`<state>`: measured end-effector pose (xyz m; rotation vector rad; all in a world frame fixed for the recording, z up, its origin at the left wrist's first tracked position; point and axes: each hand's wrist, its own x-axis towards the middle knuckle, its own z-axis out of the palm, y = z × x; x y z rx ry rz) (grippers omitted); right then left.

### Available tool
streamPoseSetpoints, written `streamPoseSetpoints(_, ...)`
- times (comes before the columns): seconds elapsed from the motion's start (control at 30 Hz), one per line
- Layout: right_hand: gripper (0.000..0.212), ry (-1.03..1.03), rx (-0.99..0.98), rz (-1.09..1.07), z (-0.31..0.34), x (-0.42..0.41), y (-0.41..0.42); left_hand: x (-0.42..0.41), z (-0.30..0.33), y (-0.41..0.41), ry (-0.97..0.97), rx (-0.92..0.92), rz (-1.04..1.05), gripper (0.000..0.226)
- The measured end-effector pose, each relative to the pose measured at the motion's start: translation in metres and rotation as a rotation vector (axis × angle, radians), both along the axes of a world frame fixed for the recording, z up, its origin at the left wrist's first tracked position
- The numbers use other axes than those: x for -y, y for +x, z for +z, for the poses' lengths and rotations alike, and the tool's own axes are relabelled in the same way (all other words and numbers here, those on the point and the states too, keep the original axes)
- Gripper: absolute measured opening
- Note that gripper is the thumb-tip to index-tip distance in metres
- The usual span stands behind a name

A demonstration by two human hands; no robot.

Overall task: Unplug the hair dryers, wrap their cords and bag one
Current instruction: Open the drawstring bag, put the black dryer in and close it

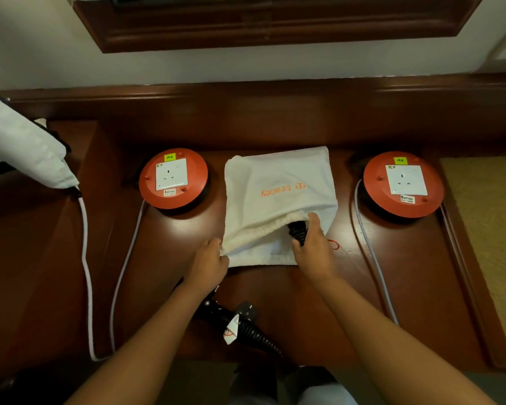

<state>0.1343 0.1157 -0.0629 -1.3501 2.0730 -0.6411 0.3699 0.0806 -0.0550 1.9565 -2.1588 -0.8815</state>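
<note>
A white cloth bag [278, 182] with orange lettering lies flat in the middle of the wooden desk [348, 287]. My left hand [209, 263] pinches the bag's ribbed opening at its left corner. My right hand [314, 242] grips a black hair dryer [297, 229] at the bag's mouth; most of that dryer is hidden inside the bag. A second black hair dryer [237, 320] with a coiled cord, plug and paper tag lies near the desk's front edge, under my left forearm.
Two red round extension reels with white sockets stand either side of the bag, left reel [173, 178] and right reel [403, 184]; both sockets have no plug in them. Grey cables [123, 276] trail toward the front. A white cloth-covered object [24, 150] sits far left.
</note>
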Motion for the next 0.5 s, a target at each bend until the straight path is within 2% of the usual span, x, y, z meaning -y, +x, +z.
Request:
streamPoseSetpoints(0.03, 0.070, -0.004, 0.012, 0.023, 0.000, -0.003, -0.001, 0.003, 0.001, -0.002, -0.006, 0.002, -0.002, 0.017)
streamPoseSetpoints(0.1, 0.079, 0.003, -0.006, 0.051, 0.000, -0.006, -0.004, 0.007, 0.001, -0.005, -0.014, -0.010, 0.000, 0.023)
streamPoseSetpoints(0.2, 0.074, 0.023, -0.046, 0.042, 0.001, -0.004, -0.009, 0.008, 0.003, -0.006, -0.032, -0.080, 0.005, 0.010)
streamPoseSetpoints(0.23, 0.073, 0.026, -0.041, 0.035, 0.002, -0.003, -0.010, 0.007, 0.003, -0.005, -0.042, -0.101, 0.010, 0.010)
streamPoseSetpoints(0.3, 0.073, 0.038, -0.021, 0.006, 0.004, 0.001, -0.012, 0.004, 0.003, -0.002, -0.052, -0.164, 0.027, 0.025)
streamPoseSetpoints(0.43, 0.077, 0.050, -0.061, -0.043, 0.004, 0.019, -0.016, 0.003, -0.007, 0.006, -0.023, -0.248, 0.047, 0.008)
streamPoseSetpoints(0.5, 0.071, 0.063, -0.077, -0.055, 0.003, 0.027, -0.018, 0.007, -0.010, 0.007, -0.010, -0.257, 0.076, 0.011)
